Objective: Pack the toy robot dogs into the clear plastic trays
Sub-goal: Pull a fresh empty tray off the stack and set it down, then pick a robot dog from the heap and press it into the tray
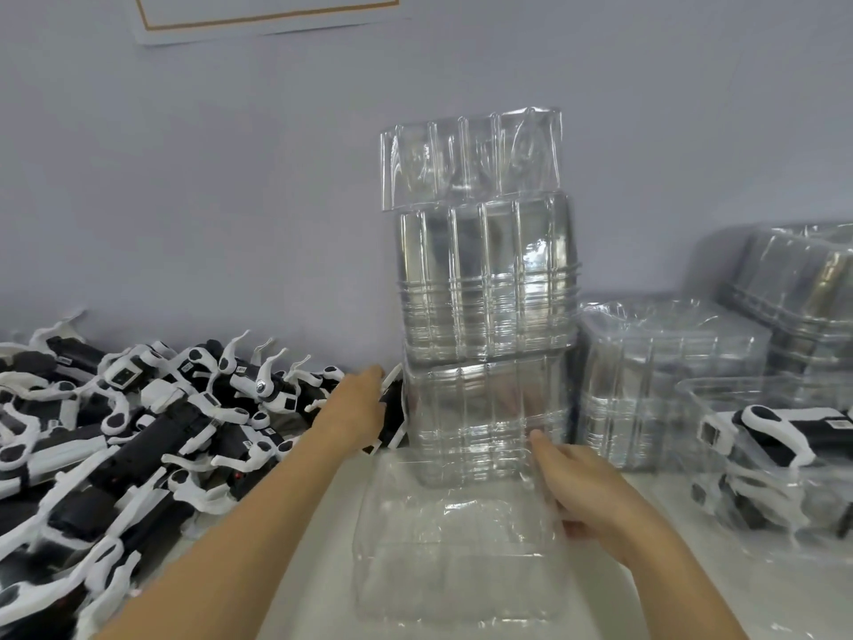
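Our right hand (pixel 595 491) grips the empty tray (pixel 457 542) lying before the tall tray stack (pixel 484 293); our left hand (pixel 357 408) closes on a toy dog (pixel 392 408) left of that stack. One packed tray (pixel 775 459) sits right of it; the dog pile (pixel 138 422) remains

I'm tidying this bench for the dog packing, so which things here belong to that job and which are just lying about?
Belongs to the job:
dog pile
dog under left hand
open tray held by right hand
tall tray stack
packed tray

Just lying about:
paper sheet on the wall
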Tool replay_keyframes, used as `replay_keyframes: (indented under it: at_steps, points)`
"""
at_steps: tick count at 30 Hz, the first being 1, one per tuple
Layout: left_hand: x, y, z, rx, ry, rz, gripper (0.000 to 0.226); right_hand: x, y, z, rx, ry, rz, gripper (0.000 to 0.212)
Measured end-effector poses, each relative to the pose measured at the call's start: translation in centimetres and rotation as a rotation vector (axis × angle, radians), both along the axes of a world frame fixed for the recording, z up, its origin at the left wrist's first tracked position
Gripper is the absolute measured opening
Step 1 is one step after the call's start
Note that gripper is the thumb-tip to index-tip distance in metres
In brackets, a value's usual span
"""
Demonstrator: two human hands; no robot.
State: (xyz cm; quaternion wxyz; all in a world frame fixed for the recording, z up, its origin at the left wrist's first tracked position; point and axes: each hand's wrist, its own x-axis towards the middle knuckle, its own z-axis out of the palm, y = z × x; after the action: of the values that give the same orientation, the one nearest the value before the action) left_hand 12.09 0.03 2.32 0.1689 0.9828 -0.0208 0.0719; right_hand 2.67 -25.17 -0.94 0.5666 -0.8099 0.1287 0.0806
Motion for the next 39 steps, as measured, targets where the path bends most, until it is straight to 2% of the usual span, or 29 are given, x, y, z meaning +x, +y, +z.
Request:
replay_keyframes:
  at_steps: [6, 9, 13, 14, 15, 16, 17, 20, 24, 27, 30, 33, 35, 39]
  points:
    - [1.8, 0.2, -1.2, 0.048, -0.041, 0.06, 0.027, 0.2, -0.1, 0.1, -0.05, -0.019, 0.002, 0.063]
    - [1.9, 0.3, -1.2, -0.056, -0.065, 0.065, 0.028, 0.1, 0.0, 0.3, -0.063, -0.025, 0.023, 0.065]
    - [1.5, 0.8, -0.6, -0.215, -0.216, 0.083, 0.028, -0.1, -0.1, 0.6, -0.024, -0.007, 0.037, 0.066]
    - [1.3, 1.0, -0.3, -0.224, -0.256, 0.079, 0.03, 0.1, -0.1, 0.4, -0.001, -0.002, 0.043, 0.061]
    - [1.2, 1.2, 0.1, -0.223, -0.289, 0.064, 0.031, -0.1, 0.0, 0.5, 0.017, -0.015, 0.062, 0.035]
    - [1.2, 1.5, 0.6, -0.22, -0.318, 0.047, 0.031, 0.0, -0.1, 0.5, 0.042, -0.018, 0.06, 0.051]
    - [1.2, 1.7, 1.2, -0.227, -0.351, 0.043, 0.03, 0.1, -0.1, 0.5, 0.039, -0.01, 0.07, 0.043]
    - [0.9, 2.4, 3.6, -0.275, -0.434, 0.089, 0.025, 0.1, -0.1, 0.4, 0.044, -0.005, 0.061, 0.064]
    - [-0.9, 3.3, 5.5, -0.271, -0.496, 0.145, 0.02, -0.4, -0.1, 1.0, -0.008, -0.02, 0.06, 0.06]
    - [-3.4, 3.3, 5.4, -0.292, -0.535, 0.261, 0.021, -0.5, -0.1, 1.3, -0.082, -0.077, 0.033, 0.057]
    - [-6.5, 2.5, 4.7, -0.521, -0.606, 0.417, 0.019, -0.8, -0.3, 1.9, -0.183, -0.138, 0.026, 0.059]
    - [-9.4, 1.7, 3.9, -0.806, -0.643, 0.514, 0.024, -1.1, -0.6, 2.8, -0.293, -0.255, -0.001, 0.047]
    - [-10.6, 1.3, 3.3, -1.003, -0.641, 0.499, 0.03, -1.1, -0.6, 3.2, -0.347, -0.351, -0.003, 0.043]
    - [-11.3, 0.6, 2.9, -1.27, -0.564, 0.391, 0.022, -1.4, 0.3, 4.4, -0.368, -0.563, -0.033, 0.034]
